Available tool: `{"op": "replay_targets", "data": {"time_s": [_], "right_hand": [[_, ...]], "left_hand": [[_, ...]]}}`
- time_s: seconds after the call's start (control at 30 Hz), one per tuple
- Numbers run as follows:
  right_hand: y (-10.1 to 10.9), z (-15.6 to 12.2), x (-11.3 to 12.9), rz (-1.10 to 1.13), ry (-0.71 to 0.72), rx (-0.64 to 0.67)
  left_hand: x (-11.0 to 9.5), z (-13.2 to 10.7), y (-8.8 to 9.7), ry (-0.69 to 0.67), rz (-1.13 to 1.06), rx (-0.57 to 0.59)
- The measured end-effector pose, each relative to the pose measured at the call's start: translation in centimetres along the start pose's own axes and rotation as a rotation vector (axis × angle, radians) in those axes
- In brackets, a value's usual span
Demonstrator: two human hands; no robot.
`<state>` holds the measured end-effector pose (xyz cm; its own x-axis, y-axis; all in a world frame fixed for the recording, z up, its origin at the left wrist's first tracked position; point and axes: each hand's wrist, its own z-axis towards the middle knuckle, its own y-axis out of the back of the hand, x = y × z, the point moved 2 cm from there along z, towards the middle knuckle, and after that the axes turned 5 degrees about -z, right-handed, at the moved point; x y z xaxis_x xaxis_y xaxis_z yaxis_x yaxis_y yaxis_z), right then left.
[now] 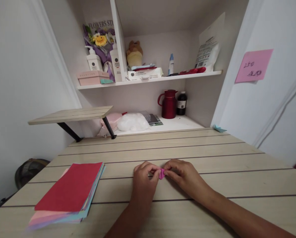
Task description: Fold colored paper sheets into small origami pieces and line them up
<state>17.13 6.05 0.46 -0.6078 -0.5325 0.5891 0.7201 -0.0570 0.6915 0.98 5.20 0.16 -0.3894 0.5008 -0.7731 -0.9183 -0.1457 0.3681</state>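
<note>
A small piece of folded pink paper is pinched between my two hands, just above or on the wooden desk; I cannot tell whether it touches the surface. My left hand grips its left side with thumb and forefinger. On the other side, the fingertips of my right hand close on its right edge. Most of the paper is hidden behind the fingertips, so its exact shape is unclear. To the left lies a stack of coloured paper sheets, red on top, with pink, purple and blue edges sticking out below.
A small raised wooden shelf on black legs stands at the desk's back left. Behind the desk sit a white plastic bag, a dark red jug and a dark bottle. A folded blue paper lies at the back right corner.
</note>
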Motion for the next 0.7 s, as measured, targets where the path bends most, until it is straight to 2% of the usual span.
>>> {"op": "replay_targets", "data": {"time_s": [0.17,0.5,0.7], "right_hand": [[-0.26,-0.15,0.16,0.045,0.022,-0.058],[-0.09,-0.28,0.86,-0.002,0.036,-0.050],[0.02,-0.12,0.76,0.025,0.007,-0.071]], "left_hand": [[0.12,-0.12,-0.06,-0.007,0.038,-0.017],[-0.38,-0.28,-0.29,-0.037,0.083,-0.036],[-0.38,-0.20,-0.32,0.038,-0.031,-0.031]]}}
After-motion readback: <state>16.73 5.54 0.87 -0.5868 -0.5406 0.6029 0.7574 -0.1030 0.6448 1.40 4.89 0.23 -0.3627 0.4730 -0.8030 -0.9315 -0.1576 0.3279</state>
